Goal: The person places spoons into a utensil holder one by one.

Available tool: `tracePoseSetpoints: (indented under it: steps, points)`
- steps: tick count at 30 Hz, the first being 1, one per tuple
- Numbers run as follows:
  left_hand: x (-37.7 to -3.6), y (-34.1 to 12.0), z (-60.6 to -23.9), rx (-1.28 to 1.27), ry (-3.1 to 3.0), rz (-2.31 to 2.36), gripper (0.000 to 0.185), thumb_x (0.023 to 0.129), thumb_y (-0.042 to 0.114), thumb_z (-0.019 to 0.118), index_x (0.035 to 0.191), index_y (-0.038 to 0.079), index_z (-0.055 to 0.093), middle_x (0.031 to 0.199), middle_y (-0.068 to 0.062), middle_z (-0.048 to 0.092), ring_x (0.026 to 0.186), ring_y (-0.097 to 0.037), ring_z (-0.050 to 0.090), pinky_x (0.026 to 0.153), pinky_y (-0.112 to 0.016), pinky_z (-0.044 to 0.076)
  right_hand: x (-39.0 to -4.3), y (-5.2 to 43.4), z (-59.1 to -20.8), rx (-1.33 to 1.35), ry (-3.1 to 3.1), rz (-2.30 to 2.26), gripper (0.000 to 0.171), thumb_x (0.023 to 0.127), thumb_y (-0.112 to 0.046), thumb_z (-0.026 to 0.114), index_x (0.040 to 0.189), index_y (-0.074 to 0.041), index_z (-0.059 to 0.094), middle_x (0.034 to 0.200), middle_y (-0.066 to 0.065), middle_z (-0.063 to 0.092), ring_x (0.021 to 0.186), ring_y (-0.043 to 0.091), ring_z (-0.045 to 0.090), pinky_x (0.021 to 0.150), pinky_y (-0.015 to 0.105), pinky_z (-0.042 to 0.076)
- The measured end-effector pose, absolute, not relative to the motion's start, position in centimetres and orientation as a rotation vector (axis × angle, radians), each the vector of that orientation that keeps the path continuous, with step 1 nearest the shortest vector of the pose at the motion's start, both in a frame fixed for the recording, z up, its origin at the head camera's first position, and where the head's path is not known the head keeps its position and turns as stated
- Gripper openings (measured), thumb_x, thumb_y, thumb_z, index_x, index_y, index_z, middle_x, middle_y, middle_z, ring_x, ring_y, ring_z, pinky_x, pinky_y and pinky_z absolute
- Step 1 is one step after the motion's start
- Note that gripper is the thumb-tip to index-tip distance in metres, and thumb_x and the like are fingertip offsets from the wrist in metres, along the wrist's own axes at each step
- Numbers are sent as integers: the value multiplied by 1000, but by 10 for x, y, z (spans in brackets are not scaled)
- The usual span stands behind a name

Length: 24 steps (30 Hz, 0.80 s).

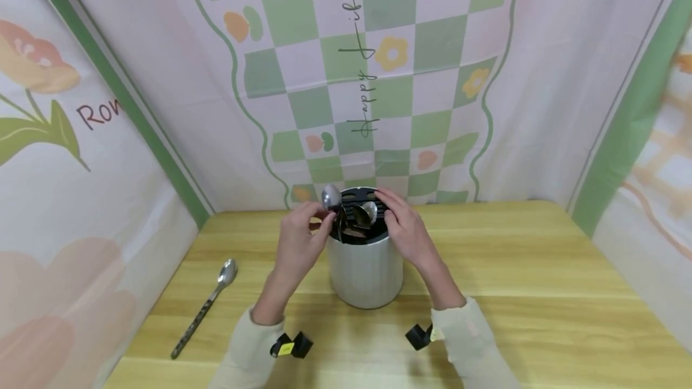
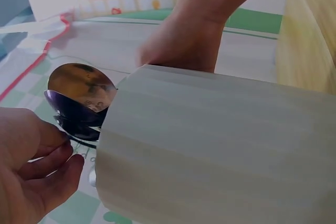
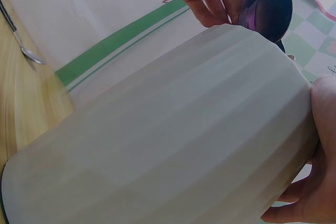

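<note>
In the middle of the table stands a white ribbed utensil holder (image 1: pixel 366 275) with a black slotted top (image 1: pixel 359 195). Several spoons stand in it, bowls up, including a dark spoon (image 1: pixel 361 216). My left hand (image 1: pixel 300 239) is at the holder's left rim, pinching a silver spoon (image 1: pixel 331 197) just below its bowl. The spoon's handle is mostly hidden. Across from it, my right hand (image 1: pixel 406 230) grips the holder's right rim, fingers along the edge. The right wrist view shows this right hand (image 3: pixel 321 124) bent around the holder's side.
Another spoon (image 1: pixel 204 308) with a dark patterned handle lies on the wooden table (image 1: pixel 486 293) at the left. A patterned cloth (image 1: pixel 346 89) hangs behind the table, with cloth walls at both sides. Black wrist cameras (image 1: pixel 292 346) sit at both cuffs.
</note>
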State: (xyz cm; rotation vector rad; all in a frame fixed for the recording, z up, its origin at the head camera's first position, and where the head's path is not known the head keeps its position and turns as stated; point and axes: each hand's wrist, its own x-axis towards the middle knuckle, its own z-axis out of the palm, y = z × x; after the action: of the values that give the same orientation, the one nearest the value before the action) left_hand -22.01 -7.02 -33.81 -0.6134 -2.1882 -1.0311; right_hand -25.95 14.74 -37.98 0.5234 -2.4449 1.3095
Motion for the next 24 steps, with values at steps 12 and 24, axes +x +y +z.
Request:
tracePoseSetpoints:
  steps: [12,24]
  points:
    - [-221,-76,-345,-555,-2160,-1128,4,90,4,69,88,1,72,85,-11,72,76,-19,69,61,-23,60,-259,147,-379,510,-2466,1305,48,100,-12,35,145,-8,51,158,7,41,148,29,35,122,52,30]
    - [-214,-95,-355,-474,-2215,-1150,6,87,0,69,90,5,72,83,-8,71,75,-17,67,62,-21,59,-260,146,-380,514,-2461,1304,48,100,-10,36,145,-6,51,157,8,43,148,29,35,122,52,29]
